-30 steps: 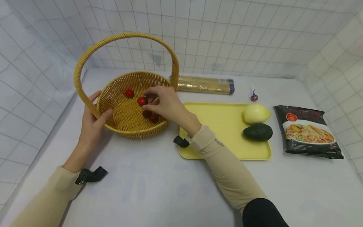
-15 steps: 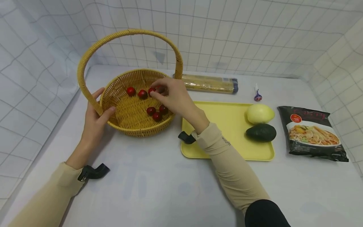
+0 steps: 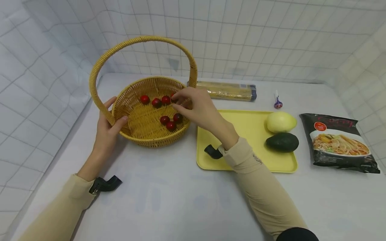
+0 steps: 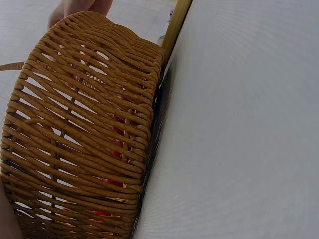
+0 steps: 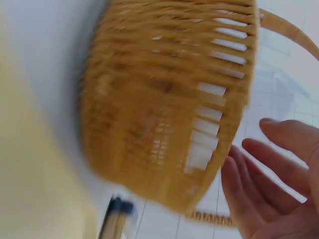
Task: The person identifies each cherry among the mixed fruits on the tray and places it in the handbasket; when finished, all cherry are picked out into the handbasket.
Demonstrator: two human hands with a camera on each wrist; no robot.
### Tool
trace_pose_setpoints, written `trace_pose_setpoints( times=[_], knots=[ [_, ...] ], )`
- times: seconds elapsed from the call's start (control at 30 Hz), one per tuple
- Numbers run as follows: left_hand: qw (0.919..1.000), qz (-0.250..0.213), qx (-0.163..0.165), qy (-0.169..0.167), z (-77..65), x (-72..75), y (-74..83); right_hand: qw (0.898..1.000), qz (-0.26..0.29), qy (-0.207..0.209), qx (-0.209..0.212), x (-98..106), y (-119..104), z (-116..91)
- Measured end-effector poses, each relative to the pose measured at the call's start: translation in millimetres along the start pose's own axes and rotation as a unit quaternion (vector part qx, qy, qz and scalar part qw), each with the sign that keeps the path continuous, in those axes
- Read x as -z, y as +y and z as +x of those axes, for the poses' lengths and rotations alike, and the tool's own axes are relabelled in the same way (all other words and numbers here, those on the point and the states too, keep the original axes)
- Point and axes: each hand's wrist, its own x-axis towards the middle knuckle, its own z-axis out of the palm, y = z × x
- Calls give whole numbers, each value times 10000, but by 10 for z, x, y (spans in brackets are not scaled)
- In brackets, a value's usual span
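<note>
My left hand (image 3: 109,129) grips the left rim of the yellow woven basket (image 3: 138,142), thumb inside and fingers outside, near the foot of its tall handle (image 3: 144,39). Inside lie several small round red fruits, probably cherry tomatoes (image 3: 144,99): a row at the back and a cluster (image 3: 171,126) at the right. Over the basket's right side hovers my right hand (image 3: 199,105), thumb and fingers apart. One red fruit (image 3: 173,96) shows partly behind its fingertips. The right wrist view shows my right hand (image 5: 279,174) with nothing between its fingers, beside the basket (image 5: 149,99).
A yellow tray (image 3: 235,134) bears a pale yellow-green fruit (image 3: 281,122) and a dark green avocado (image 3: 282,142). Right of it lies a black noodle packet (image 3: 339,143). Behind are a gold-wrapped long packet (image 3: 229,91) and a lollipop (image 3: 278,103).
My right hand held a red fruit over the basket; it has let go and drawn back to the right. More red fruits show in the basket. My left hand keeps its grip.
</note>
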Motion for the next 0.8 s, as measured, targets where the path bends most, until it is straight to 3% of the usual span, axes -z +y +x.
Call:
trace_pose_setpoints(
  times=[0.23,0.4,0.5,0.63,0.8],
  knots=[
    [10000,58,-5,36,18,9,12,9977,-606,102,298,197,108,-348],
    [9996,-251,-53,-69,58,-41,14,9960,-864,106,196,358,142,-567],
    [9995,-296,36,-60,47,-64,16,9938,-1101,-140,18,463,136,-697],
    [9999,7,151,13,9,-58,28,9885,-1438,-442,-179,577,146,-897],
    [9992,345,202,-3,-30,-16,60,9811,-1861,-341,-411,728,248,-1222]
  ],
)
